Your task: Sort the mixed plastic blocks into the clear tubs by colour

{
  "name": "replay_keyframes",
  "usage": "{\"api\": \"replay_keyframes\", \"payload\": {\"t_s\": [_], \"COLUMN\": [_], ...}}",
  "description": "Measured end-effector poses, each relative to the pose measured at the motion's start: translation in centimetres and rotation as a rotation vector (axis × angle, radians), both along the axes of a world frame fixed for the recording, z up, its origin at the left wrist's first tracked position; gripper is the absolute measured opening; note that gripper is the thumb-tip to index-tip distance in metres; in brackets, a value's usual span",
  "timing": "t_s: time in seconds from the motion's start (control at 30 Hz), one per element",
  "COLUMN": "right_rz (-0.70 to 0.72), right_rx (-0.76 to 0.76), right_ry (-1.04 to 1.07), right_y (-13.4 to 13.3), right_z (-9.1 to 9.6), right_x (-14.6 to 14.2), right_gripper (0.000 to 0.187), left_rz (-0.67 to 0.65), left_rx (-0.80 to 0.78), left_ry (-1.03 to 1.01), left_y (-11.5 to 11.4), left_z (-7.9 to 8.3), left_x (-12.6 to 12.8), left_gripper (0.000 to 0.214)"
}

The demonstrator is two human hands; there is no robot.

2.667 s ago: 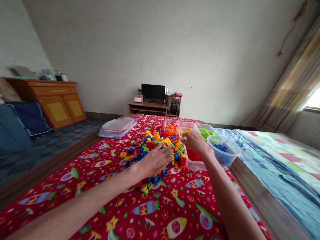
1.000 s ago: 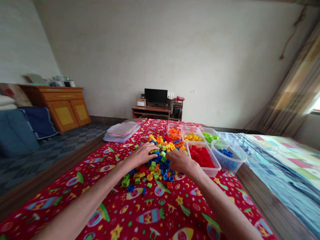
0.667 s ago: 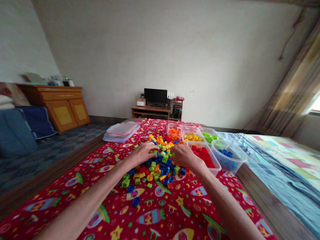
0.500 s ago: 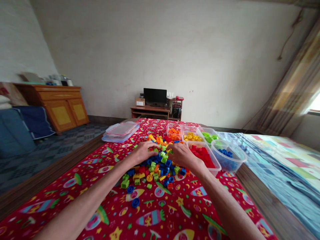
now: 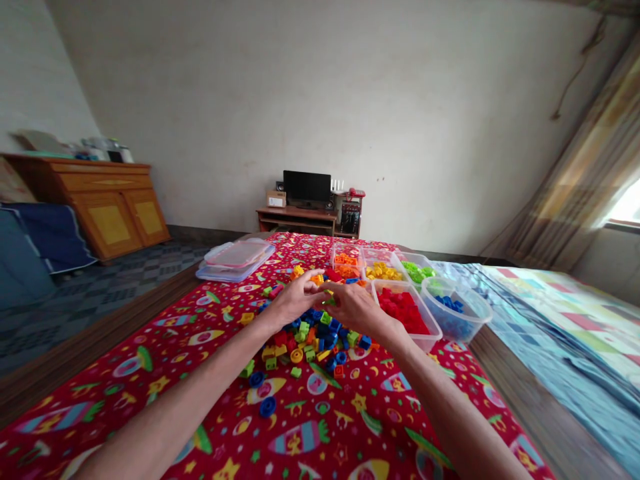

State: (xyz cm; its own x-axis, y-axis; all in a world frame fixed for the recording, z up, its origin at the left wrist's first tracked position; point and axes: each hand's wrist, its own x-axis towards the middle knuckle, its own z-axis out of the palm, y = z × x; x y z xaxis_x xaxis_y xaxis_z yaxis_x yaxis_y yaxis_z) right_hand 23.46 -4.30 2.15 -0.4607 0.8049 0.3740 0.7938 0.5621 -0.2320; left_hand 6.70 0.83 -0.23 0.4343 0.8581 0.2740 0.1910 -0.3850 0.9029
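1. Plastic, in blue, green, yellow, orange and red, is spread beneath both hands: a heap of toy blocks (image 5: 327, 338), lying loose at the middle of a red patterned cloth (image 5: 295, 460).
2. The left hand (image 5: 295, 299) is held over the heap's far part with thumb and fingers curled; the right hand (image 5: 354, 307) is bent in from about 3 o'clock, its fingertips close to those of the left. Whether a block is pinched in either hand cannot be told, as the fingers are overlapped.
3. A picking step, with pieces handled at the fingertips, is judged to be in hand. For the next move, a fine pinch would be called for, with the wrists kept clear of the loose pieces.
4. Two blue wheel-like pieces (image 5: 267, 407) are left apart from the heap, at about 7 o'clock.
5. From the heap, clear boxes are ranged outward: orange pieces (image 5: 346, 259) at 1 o'clock, yellow ones (image 5: 383, 271) and green ones (image 5: 418, 273) towards 2, red ones (image 5: 401, 311) near 3. Beside the last, blue pieces (image 5: 449, 304) are held in a round tub (image 5: 463, 328).
6. Lids (image 5: 239, 255) are stacked at 10 o'clock; farther off, at 12, a monitor (image 5: 307, 188) is seen.
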Motion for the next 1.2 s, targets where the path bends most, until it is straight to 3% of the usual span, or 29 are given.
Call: {"api": "replay_keyframes", "payload": {"t_s": [0.13, 0.33, 0.47, 0.73, 0.97, 1.07, 1.2], "right_rz": [-0.017, -0.100, -0.133, -0.245, -0.269, -0.357, -0.550], "right_rx": [0.034, 0.020, -0.013, 0.010, -0.006, 0.012, 0.036], "right_ry": [0.080, 0.347, 0.445, 0.244, 0.065, 0.035, -0.097], "right_y": [0.2, 1.3, 2.1, 2.2, 2.7, 3.9, 6.9], "right_z": [0.2, 0.8, 0.7, 0.6, 0.0, 1.0, 2.9], "right_x": [0.4, 2.2, 3.6, 5.5, 5.6, 7.9, 13.6], "right_gripper": [0.028, 0.035, 0.032, 0.030, 0.034, 0.032, 0.031], "left_rz": [-0.034, 0.103, 0.127, 0.068, -0.104, -0.121, -0.134], "left_rx": [0.108, 0.377, 0.496, 0.637, 0.661, 0.635, 0.618], "left_ry": [0.101, 0.353, 0.431, 0.519, 0.548, 0.604, 0.618], "left_y": [0.0, 0.1, 0.3, 0.4, 1.0, 0.8, 0.5], "left_z": [0.1, 0.5, 0.4, -0.2, -2.8, -3.3, -3.0], "left_x": [-0.6, -1.3, -1.3, -1.2, -0.9, -0.8, -0.8], "left_gripper": [0.060, 0.030, 0.022, 0.023, 0.030, 0.028, 0.026]}}
